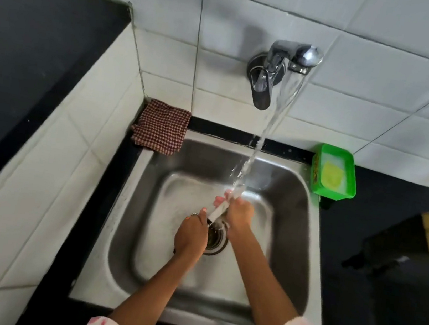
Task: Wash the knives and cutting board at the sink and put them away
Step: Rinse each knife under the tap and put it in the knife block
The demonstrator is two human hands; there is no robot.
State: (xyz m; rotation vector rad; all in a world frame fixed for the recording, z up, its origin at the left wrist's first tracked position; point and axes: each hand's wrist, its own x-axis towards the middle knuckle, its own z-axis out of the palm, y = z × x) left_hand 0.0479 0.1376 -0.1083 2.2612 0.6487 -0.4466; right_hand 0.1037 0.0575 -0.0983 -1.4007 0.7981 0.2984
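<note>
No text can be read anywhere — the green soap tub (334, 173) has a printed label on its side, but it is too blurred.

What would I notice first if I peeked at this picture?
The water pouring from the shiny tap on the tiled wall down into the steel sink. There the left hand and right hand hold a knife under the stream. A bright green soap tub sits at the sink's back right corner.
</note>
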